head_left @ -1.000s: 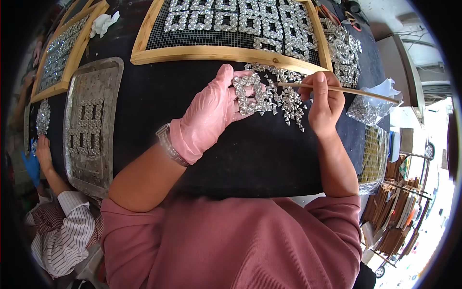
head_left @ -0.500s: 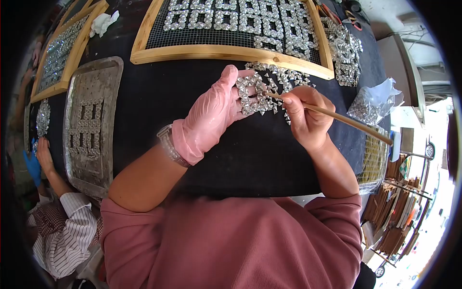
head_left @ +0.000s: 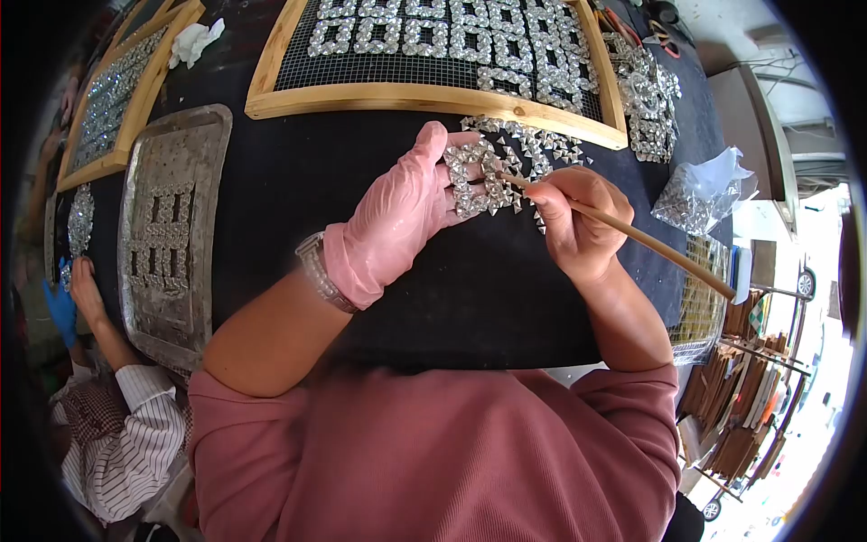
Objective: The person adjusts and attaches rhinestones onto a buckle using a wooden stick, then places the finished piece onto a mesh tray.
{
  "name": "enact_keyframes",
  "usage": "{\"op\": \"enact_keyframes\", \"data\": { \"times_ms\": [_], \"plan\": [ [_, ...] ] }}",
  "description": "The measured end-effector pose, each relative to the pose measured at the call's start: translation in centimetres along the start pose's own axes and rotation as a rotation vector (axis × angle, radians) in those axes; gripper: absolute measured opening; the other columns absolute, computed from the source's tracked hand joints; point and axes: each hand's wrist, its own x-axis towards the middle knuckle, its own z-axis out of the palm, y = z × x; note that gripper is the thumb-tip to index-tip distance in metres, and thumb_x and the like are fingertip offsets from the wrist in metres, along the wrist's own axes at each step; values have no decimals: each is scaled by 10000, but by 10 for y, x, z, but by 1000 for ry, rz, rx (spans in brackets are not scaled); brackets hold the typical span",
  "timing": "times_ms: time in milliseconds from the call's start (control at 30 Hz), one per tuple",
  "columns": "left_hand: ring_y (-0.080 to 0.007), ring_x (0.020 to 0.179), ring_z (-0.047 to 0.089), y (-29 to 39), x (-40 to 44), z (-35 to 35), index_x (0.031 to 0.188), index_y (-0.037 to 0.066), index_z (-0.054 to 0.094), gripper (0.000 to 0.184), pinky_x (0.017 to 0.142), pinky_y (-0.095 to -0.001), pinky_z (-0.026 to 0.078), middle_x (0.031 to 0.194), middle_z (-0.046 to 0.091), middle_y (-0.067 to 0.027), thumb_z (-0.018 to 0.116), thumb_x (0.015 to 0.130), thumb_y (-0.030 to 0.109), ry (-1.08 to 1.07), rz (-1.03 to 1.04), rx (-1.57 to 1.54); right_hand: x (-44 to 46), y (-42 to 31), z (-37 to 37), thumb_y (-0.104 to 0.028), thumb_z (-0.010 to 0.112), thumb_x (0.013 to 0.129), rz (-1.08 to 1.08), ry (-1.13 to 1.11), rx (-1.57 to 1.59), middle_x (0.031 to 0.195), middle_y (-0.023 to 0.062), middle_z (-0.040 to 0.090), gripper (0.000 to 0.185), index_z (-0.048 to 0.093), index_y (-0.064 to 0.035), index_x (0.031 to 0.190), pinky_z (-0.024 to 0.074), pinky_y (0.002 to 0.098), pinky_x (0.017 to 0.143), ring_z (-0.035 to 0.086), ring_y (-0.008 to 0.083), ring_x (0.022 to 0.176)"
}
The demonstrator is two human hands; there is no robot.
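Note:
My left hand (head_left: 388, 217), in a pink glove, lies palm up and supports a silver rectangular ornament (head_left: 461, 185) on its fingers. In my bare right hand (head_left: 587, 217) a thin wooden stick (head_left: 664, 248) is pinched, its tip touching the ornament's right side. Small silver pyramid-shaped pieces (head_left: 542, 149) are scattered on the dark table just beyond and right of the ornament. Behind them stands a wood-framed mesh screen (head_left: 388, 97) bearing several similar rectangular ornaments.
At left, a metal tray (head_left: 172, 330) holds more ornaments, beside another framed screen (head_left: 113, 163) and white tissue (head_left: 194, 42). A co-worker's hands (head_left: 84, 289) are at far left. Right are piled ornaments (head_left: 650, 108), a plastic bag (head_left: 704, 194) and pliers (head_left: 664, 43).
My right hand has moved left and slightly down, bringing the stick's tip from the loose pieces to the ornament. My left hand has barely shifted.

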Motion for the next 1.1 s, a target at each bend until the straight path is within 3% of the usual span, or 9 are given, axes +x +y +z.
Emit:
{"op": "enact_keyframes", "data": {
  "times_ms": [167,267,333,433,667,767,900,1000,1100],
  "plan": [
    [-246,1089,526,-1,1,-3,1256,-20,375,548,947,-378,425,1167,532,-169,238,974,430,-4,-10,5,0,0,0,-152,745,733,7,-29,31,569,75,564,262,510,-39,755,408,270,409,537,201,440],
    [-261,1098,521,0,2,-4,1260,-29,364,553,951,-391,424,1173,526,-192,241,974,427,-6,1,2,-4,2,-6,-92,704,776,138,58,137,581,71,582,177,541,-21,784,415,260,421,551,170,456],
    [-269,1103,519,1,2,-3,1266,-35,353,558,952,-396,424,1179,520,-206,244,973,427,2,7,1,-7,10,-8,-84,623,847,314,175,211,567,41,577,123,581,9,778,407,238,431,530,97,475],
    [-279,1106,520,3,0,-1,1276,-42,338,569,948,-399,430,1185,514,-220,249,972,430,18,1,-2,-5,21,-10,-136,634,857,598,68,91,511,10,519,209,583,16,722,374,218,427,448,37,469],
    [-283,1094,528,4,0,-1,1281,-43,333,582,944,-395,433,1180,517,-220,249,969,440,26,-13,26,-6,26,-7,-147,620,869,526,-29,-1,515,-8,523,223,582,3,708,368,203,428,460,35,463],
    [-277,1092,528,4,0,1,1281,-44,334,587,947,-394,429,1176,521,-212,253,967,445,17,-2,30,-3,19,-10,-136,603,878,553,72,150,527,1,531,212,576,6,724,371,204,426,479,42,473],
    [-271,1094,527,4,-1,0,1281,-48,332,589,947,-397,428,1175,522,-205,261,966,445,-5,-17,40,-8,11,-13,-106,501,924,406,101,349,687,85,585,139,515,0,835,424,196,450,518,80,506],
    [-276,1094,526,3,1,-5,1280,-50,333,589,947,-407,427,1178,519,-205,268,965,444,-32,-35,1,-10,5,-6,-83,598,870,389,191,409,603,34,569,133,568,13,783,412,184,451,522,60,508],
    [-294,1094,525,1,1,-7,1274,-52,339,585,948,-418,424,1183,514,-217,273,965,440,-52,-43,-56,-11,5,-4,-58,615,854,360,162,375,609,44,573,112,566,18,786,414,195,447,530,71,513]
  ]
}}
